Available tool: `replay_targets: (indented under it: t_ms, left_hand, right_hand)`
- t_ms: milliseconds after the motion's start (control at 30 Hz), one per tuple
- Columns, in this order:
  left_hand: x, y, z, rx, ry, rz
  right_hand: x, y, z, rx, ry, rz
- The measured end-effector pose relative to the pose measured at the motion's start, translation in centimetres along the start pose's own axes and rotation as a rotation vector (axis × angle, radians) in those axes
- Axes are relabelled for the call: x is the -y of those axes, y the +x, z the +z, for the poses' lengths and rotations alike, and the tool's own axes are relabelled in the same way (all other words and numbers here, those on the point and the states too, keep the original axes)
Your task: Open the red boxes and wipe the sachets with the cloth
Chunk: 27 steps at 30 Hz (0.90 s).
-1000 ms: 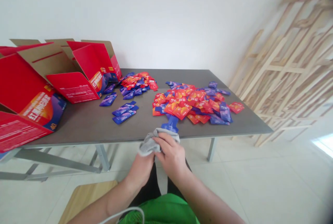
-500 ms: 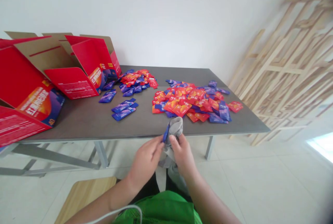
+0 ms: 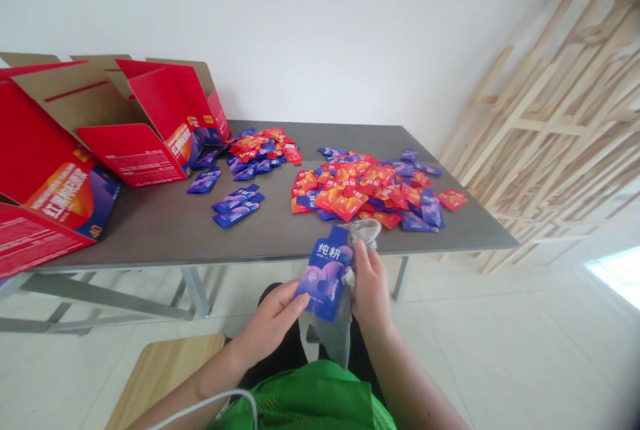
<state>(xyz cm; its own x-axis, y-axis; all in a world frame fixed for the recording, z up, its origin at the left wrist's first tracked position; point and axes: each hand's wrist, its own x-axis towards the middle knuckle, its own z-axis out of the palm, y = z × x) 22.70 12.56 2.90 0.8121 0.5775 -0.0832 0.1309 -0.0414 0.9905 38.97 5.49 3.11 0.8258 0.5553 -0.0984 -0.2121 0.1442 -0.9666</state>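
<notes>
My left hand pinches the lower edge of a blue pouch with white characters, held face-up in front of me below the table edge. Next to it, my right hand grips a grey cloth that hangs down behind the pouch, its top bunched above my fingers. A large heap of red and blue pouches lies on the grey table just beyond my hands.
A smaller heap of pouches and a few blue pouches lie left of centre. Open red cardboard boxes stand at the table's left. Wooden frames lean on the right wall. A wooden stool is below left.
The blue pouch has turned from edge-on to face-up and moved clear of the cloth. The cloth, earlier wrapped around the pouch, now hangs from my right hand.
</notes>
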Motion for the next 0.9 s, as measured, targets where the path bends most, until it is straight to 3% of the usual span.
replay_targets:
  t_ms: [67, 100, 133, 233, 300, 400, 533, 600, 667, 733, 800, 867, 900]
  left_hand:
    - [0.0, -0.1, 0.2, -0.048, -0.093, -0.019]
    - [0.1, -0.1, 0.3, -0.07, -0.137, -0.026]
    - [0.2, 0.0, 0.4, -0.092, -0.167, -0.025]
    - [0.5, 0.5, 0.9, -0.177, -0.13, 0.029]
    - [0.4, 0.8, 1.2, -0.19, -0.046, 0.059]
    - [-0.2, 0.6, 1.4, -0.093, 0.07, 0.047]
    - [-0.6, -0.5, 1.1, 0.054, 0.135, 0.049]
    - [-0.4, -0.6, 0.8, 0.033, 0.076, 0.033]
    - [0.1, 0.1, 0.7, -0.058, -0.033, -0.016]
    - [0.5, 1.2, 0.8, -0.143, -0.145, -0.061]
    - [0.5, 2.3, 1.1, -0.144, -0.167, -0.052]
    - [0.2, 2.8, 1.6, -0.07, -0.075, -0.012]
    - [-0.1, 2.9, 1.8, -0.012, -0.016, 0.003]
  right_hand:
    - [0.1, -0.4, -0.9, -0.134, -0.105, -0.204]
    - [0.2, -0.9, -1.2, -0.121, -0.17, -0.315]
    - [0.2, -1.5, -1.3, -0.021, -0.245, -0.422]
    - [-0.1, -3.0, -0.8, 0.461, -0.458, -0.678]
    - [-0.7, -3.0, -0.2, 0.559, -0.558, -0.758]
    - [-1.9, -0.7, -0.3, 0.382, -0.646, -0.702]
    - [-3.1, 3.1, -2.6, 0.058, -0.718, -0.393]
    - [-3.5, 3.4, -3.8, -0.089, -0.662, -0.339]
    - [-3.5, 2.3, -4.3, -0.193, -0.557, -0.428]
    - [-3.4, 0.5, -4.0, -0.123, -0.467, -0.595]
    - [-3.1, -0.6, -3.3, 0.158, -0.459, -0.722]
    - [-2.8, -0.2, -2.9, 0.367, -0.525, -0.722]
    - [-2.7, 0.6, -2.9, 0.356, -0.572, -0.676]
